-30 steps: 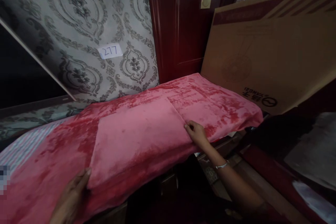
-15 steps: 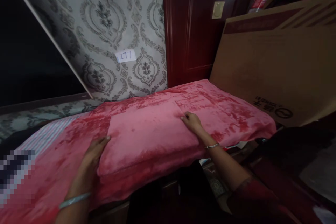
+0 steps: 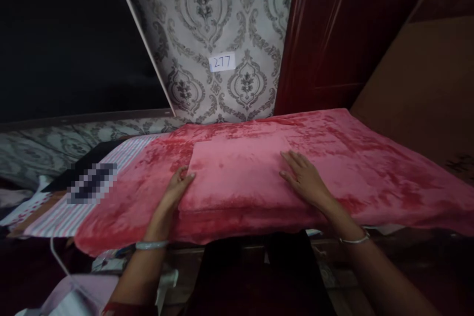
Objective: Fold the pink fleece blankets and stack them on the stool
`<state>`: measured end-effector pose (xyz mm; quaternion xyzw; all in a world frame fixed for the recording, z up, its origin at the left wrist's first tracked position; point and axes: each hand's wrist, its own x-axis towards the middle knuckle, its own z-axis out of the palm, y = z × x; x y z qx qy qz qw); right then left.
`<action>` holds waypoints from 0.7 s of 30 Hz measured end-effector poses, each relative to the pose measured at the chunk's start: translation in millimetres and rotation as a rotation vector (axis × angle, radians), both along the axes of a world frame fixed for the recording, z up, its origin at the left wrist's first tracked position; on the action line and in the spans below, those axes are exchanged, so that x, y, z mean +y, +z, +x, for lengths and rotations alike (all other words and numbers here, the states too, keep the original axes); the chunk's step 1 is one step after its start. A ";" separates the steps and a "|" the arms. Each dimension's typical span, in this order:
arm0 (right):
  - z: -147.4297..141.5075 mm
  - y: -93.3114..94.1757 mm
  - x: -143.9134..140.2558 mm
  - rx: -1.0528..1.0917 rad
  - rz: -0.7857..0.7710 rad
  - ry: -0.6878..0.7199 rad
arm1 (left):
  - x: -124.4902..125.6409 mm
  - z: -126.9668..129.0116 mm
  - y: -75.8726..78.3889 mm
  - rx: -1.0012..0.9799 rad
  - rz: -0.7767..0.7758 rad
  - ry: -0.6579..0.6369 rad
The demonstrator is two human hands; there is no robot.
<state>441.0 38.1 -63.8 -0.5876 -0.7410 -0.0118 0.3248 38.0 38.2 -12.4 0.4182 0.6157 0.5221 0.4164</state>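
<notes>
A folded pink plush blanket (image 3: 237, 173) lies as a thick rectangular pad on a larger spread of the same plush cloth (image 3: 370, 173). My left hand (image 3: 175, 187) is at the pad's left edge, its fingers curled there and its thumb over the cloth. On the pad's right side rests my right hand (image 3: 305, 177), palm down, fingers stretched and thumb apart. The pad's underside is hidden.
Striped cloth (image 3: 128, 153) lies under the spread at the left, with a blurred patch over it. A dark screen (image 3: 74, 44) stands behind, left of the patterned wall (image 3: 222, 24). A cardboard box (image 3: 425, 74) leans at the right.
My right hand has let go of the pad's right corner and now lies flat with fingers spread. My left hand stays at the left edge. The view has swung left.
</notes>
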 end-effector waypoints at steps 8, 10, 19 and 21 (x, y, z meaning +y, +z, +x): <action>-6.2 -29.9 -11.7 -0.017 -0.072 0.039 | -33.4 1.9 -4.7 -0.078 -0.016 -0.040; -0.2 -29.4 -17.2 0.089 -0.019 0.047 | -46.6 -3.0 -3.7 -0.098 -0.024 -0.106; 15.9 -44.7 -89.3 0.622 0.086 -0.282 | -77.5 -31.2 -9.9 0.057 -0.148 -0.283; 14.5 -45.1 -101.2 0.629 0.112 -0.328 | -77.3 -38.9 -11.4 0.121 -0.130 -0.258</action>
